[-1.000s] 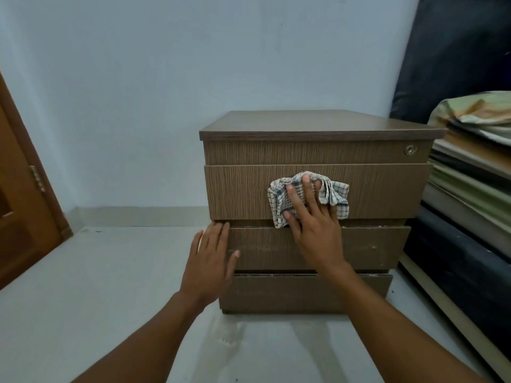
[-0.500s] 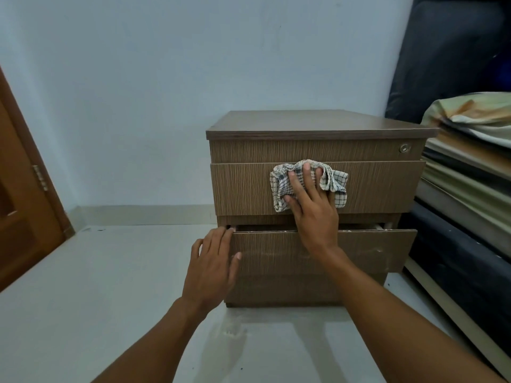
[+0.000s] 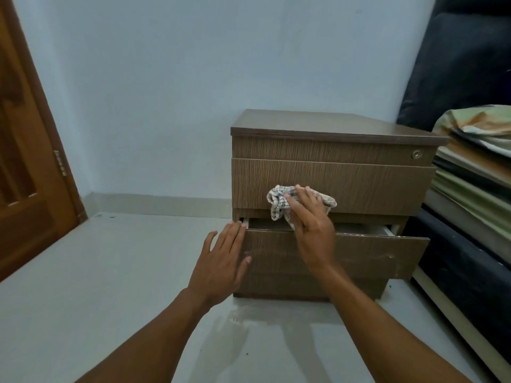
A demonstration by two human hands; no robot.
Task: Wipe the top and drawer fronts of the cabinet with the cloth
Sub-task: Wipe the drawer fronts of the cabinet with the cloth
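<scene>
Since the earlier frames, the middle drawer [image 3: 359, 252] has slid further out of the cabinet [image 3: 326, 125], so its dark inside now shows as a gap along the top edge, and the cloth [image 3: 279, 201] has slipped from the centre of the top drawer front [image 3: 345, 183] down to its lower edge.

The right hand [image 3: 311, 225] lies flat over the checked cloth, fingers spread and pressing it against the bottom of the top drawer front; part of the cloth hangs down toward the open gap. The grip here is an open palm bearing on the fabric, not a pinch.

The left hand [image 3: 221, 264] is open, fingers straight and close together, resting against the left end of the middle drawer's front, fingertips at its upper left corner. It grips nothing.

The cabinet stands on the pale floor [image 3: 96, 272] near the blue-grey wall [image 3: 193, 78]. Its flat top is bare. A small round lock [image 3: 416, 154] sits at the right end of the narrow strip beneath the top. The bottom drawer front [image 3: 276, 286] is mostly covered by the pulled-out middle drawer.

A wooden door [image 3: 25, 161] is at the left edge of the view. At the right, folded bedding [image 3: 475, 172] is stacked beside the cabinet, with a dark mattress [image 3: 464, 64] leaning behind it.
</scene>
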